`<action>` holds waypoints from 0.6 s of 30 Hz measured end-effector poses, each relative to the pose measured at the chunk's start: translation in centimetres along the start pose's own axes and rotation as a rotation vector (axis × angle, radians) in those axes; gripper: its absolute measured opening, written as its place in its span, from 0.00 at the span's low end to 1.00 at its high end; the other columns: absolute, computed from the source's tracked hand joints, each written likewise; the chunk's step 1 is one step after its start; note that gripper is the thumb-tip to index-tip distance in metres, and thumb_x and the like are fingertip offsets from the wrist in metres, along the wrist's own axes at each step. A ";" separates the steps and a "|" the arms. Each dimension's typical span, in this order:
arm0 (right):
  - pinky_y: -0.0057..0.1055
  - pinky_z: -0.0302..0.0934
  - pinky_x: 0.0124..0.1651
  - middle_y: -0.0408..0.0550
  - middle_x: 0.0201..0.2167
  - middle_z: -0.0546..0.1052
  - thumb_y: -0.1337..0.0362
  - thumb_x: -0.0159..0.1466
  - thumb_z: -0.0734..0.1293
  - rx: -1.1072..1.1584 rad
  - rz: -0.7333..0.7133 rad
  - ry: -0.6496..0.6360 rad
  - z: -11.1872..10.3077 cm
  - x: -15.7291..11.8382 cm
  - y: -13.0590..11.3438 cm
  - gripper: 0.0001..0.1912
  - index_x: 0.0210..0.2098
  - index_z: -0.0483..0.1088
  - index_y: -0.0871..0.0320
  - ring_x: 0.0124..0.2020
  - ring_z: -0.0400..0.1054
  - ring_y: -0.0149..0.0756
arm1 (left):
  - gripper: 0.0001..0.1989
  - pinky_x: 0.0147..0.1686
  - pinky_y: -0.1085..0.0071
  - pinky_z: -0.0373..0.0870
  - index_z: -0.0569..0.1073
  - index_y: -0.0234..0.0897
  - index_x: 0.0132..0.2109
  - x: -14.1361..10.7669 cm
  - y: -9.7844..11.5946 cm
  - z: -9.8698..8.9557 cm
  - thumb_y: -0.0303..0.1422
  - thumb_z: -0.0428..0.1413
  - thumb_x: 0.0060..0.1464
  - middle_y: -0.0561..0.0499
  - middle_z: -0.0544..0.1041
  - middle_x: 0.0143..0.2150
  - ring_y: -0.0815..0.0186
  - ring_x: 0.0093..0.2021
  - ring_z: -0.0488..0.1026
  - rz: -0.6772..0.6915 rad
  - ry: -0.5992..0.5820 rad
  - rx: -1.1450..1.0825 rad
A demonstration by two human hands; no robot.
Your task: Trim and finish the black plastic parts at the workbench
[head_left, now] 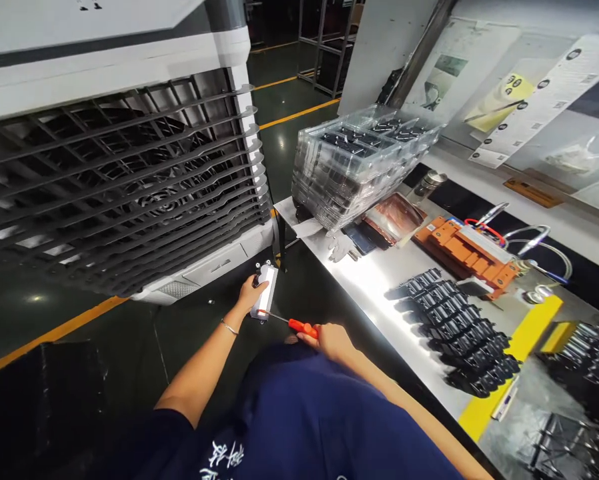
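In the head view, my left hand (250, 293) grips a white, box-shaped part (270, 287) off the left side of the bench. Small round pieces show at the part's upper end. My right hand (332, 339) is wrapped round the red handle of a screwdriver (301, 327). Its thin shaft points left, and the tip reaches the lower end of the white part; whether it touches a screw there is too small to tell.
A large fan unit (159, 180) with dark louvres stands on the left. Stacked clear plastic trays (339, 173) sit on the metal workbench (352, 273), beside an orange fixture (464, 250) with hoses. Rows of black parts (459, 333) lie nearer, by a yellow strip (534, 333).
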State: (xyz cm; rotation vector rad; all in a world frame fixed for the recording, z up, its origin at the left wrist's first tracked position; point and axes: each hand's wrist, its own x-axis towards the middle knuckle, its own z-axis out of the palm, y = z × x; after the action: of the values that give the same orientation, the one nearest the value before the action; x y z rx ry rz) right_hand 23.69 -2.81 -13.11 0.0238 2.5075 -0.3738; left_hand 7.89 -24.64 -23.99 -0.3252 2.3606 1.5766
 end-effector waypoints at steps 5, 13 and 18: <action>0.28 0.59 0.34 0.54 0.32 0.80 0.37 0.64 0.50 0.059 0.050 -0.019 0.3 -0.6 1.3 0.35 0.35 0.75 0.58 0.35 0.75 0.42 | 0.25 0.48 0.66 0.69 0.70 0.30 0.53 -0.8 0.8 1.4 0.36 0.60 0.48 0.41 0.77 0.48 0.58 0.48 0.74 0.013 -0.145 0.035; 0.30 0.61 0.37 0.54 0.34 0.80 0.36 0.63 0.47 0.179 0.289 0.052 0.5 -2.2 6.9 0.38 0.38 0.74 0.58 0.37 0.75 0.43 | 0.29 0.54 0.63 0.67 0.71 0.32 0.52 -3.5 1.6 4.2 0.39 0.64 0.43 0.41 0.77 0.51 0.55 0.52 0.73 -0.019 -0.374 0.125; 0.30 0.62 0.37 0.55 0.34 0.79 0.34 0.62 0.47 0.226 0.286 0.019 1.3 -3.3 10.7 0.39 0.37 0.75 0.58 0.38 0.75 0.44 | 0.30 0.51 0.61 0.69 0.72 0.33 0.48 -5.6 1.7 7.1 0.44 0.64 0.39 0.43 0.79 0.47 0.53 0.50 0.74 -0.031 -0.479 0.168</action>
State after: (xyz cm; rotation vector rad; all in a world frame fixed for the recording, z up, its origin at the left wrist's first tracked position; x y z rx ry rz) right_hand 28.23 7.28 -15.04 0.4715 2.4213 -0.5351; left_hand 13.30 -17.22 -23.14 0.0514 2.0777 1.2582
